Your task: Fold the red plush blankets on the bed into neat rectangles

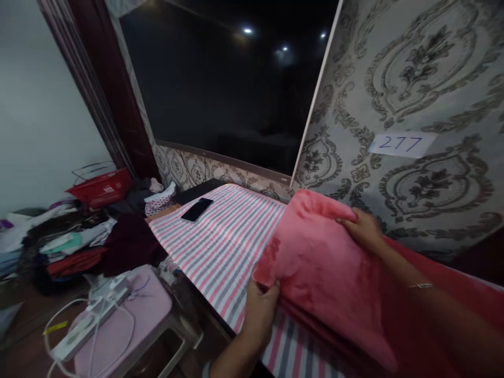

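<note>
From the head-worn camera's view, I see a person at a long surface spread with a pink, grey and white striped cloth (220, 236), beneath a large wall-mounted television (232, 84). On the cloth's near right part lies a coral-pink plush fabric (315, 252), perhaps a blanket, folded in layers. The left hand (262, 304) pinches its near left corner, fingers curled closed around the edge; the right hand (364, 227) grips the far corner likewise — a spread hold that seems meant to keep that end taut and square. More red fabric runs off to the right, beneath the right forearm.

A smartphone (197, 209) lies flat on the cloth's far left, probably kept clear of the fabric. Lower left, a pink stool (155, 294) bears a white power strip (81, 331) — likely to lift it off the floor.
</note>
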Available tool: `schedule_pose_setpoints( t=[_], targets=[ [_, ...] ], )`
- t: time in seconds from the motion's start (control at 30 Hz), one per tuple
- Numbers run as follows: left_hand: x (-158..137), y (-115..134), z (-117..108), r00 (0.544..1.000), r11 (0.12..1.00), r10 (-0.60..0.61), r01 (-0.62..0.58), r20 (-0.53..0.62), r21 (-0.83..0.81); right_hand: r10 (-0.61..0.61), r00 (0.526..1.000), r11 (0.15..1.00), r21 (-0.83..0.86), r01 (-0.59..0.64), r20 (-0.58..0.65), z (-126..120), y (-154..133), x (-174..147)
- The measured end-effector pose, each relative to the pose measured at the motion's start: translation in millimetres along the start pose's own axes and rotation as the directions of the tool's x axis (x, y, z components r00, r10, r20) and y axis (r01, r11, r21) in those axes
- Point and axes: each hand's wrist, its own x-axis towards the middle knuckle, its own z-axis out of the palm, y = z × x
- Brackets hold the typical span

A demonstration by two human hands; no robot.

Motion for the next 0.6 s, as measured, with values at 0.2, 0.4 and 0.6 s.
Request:
schedule_pose_setpoints(
  t=[0.2,0.4,0.6],
  targets=[
    [15,77,-1,0.994,0.992,0.095,-0.1,-0.062,-0.072,-0.08,0.977,0.987,0.12,0.106,-0.2,-55,-62,36],
    [91,142,-55,0.937,0.951,0.304,-0.31,-0.169,-0.01,-0.195,0.969,0.971,0.11,0.213,-0.155,-5,-155,78],
    [136,101,-137,0.946,0.966,0.109,-0.029,-0.305,0.255,-0.196,0.913,0.976,-0.021,0.218,0.358,94,-167,46]
  ],
)
